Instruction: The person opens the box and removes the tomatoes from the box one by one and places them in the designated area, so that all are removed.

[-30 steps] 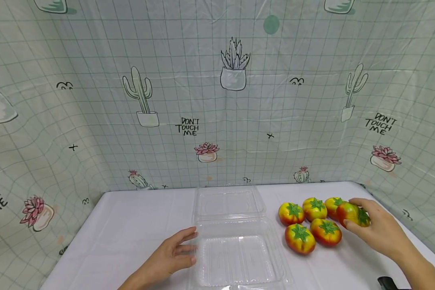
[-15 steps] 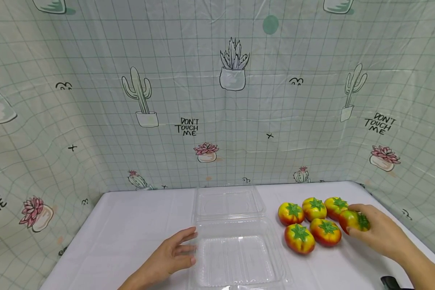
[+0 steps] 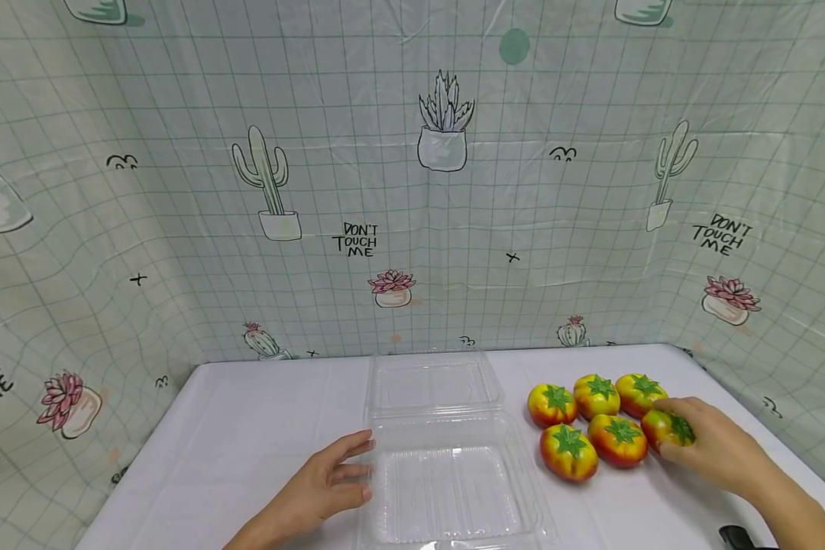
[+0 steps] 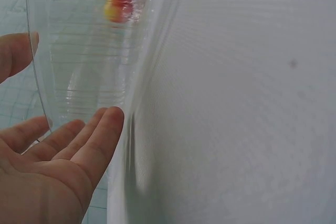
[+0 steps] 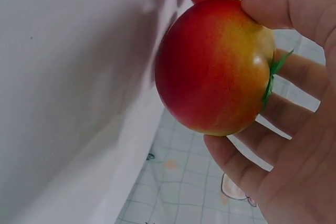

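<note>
In the head view my right hand [image 3: 718, 451] holds a red-and-yellow tomato [image 3: 665, 431] with a green leafy top, low at the right end of a group of similar tomatoes [image 3: 569, 452]. The right wrist view shows thumb and fingers spread around the held tomato [image 5: 212, 69], close to the white cloth. My left hand [image 3: 316, 489] rests at the left side of a clear plastic clamshell box [image 3: 447, 496], fingers loosely extended. Seen from the left wrist, the thumb is at the rim of the box [image 4: 79, 77] and the fingers lie along its wall.
The hinged lid [image 3: 436, 386] of the box lies folded back on the white-covered table [image 3: 268, 428]. A black object [image 3: 736, 537] shows at the lower right edge. A printed grid curtain [image 3: 454, 214] encloses the table behind and at both sides.
The right hand has lowered the tomato toward the near side and set it in beside the others, uncovering more of the tomato behind. The left hand and box have stayed in place.
</note>
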`<state>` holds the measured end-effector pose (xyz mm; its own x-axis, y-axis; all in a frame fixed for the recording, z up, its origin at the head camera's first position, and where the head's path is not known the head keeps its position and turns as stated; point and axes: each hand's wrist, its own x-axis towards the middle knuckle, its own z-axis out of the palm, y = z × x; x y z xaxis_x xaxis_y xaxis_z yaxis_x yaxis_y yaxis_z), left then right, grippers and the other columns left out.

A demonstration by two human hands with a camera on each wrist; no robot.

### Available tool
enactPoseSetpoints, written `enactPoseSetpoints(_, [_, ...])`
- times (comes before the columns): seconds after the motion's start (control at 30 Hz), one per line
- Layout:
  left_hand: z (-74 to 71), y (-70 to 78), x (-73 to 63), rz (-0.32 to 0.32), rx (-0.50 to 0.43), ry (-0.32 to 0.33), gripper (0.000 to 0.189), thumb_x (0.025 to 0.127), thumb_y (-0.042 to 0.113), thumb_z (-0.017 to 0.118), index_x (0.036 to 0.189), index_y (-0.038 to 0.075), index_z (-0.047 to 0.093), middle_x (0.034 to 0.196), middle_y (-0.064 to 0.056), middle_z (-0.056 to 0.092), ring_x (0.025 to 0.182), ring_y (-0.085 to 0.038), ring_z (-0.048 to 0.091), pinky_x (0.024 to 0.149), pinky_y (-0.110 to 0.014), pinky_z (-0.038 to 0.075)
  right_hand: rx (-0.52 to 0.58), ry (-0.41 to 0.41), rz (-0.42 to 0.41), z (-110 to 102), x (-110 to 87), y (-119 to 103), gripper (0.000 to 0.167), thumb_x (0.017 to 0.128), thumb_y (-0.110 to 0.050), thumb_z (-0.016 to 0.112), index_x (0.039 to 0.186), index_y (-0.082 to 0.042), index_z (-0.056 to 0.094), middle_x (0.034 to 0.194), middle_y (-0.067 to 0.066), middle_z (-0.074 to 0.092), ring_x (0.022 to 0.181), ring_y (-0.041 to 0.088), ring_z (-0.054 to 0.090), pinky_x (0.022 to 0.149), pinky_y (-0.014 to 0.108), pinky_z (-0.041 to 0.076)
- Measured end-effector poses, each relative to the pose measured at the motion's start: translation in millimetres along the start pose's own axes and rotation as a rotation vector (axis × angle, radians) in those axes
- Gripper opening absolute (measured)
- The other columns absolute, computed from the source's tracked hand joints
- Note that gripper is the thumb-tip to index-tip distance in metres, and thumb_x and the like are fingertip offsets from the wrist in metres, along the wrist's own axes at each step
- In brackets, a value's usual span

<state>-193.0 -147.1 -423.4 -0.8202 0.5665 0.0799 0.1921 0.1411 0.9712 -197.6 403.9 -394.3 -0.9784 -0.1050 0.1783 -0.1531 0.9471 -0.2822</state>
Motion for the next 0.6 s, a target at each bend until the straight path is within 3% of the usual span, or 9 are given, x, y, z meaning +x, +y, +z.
enactPoseSetpoints(0.6, [-0.1, -0.3, -0.1, 0.007, 0.014, -0.001, 0.070, 0.090, 0.012, 0.066, 0.147, -0.001, 0.028, 0.145, -0.030, 0.033, 0.123, -0.040, 0.049, 0.094, -0.029, 0.049, 0.001, -0.018, 0.014, 7.0, 0.3, 8.5, 0.057, 0.077, -0.029, 0.078, 0.123, -0.001, 0.058, 0.118, 0.030, 0.055, 0.105, 0.047, 0.052, 0.082, 0.067, 0.041])
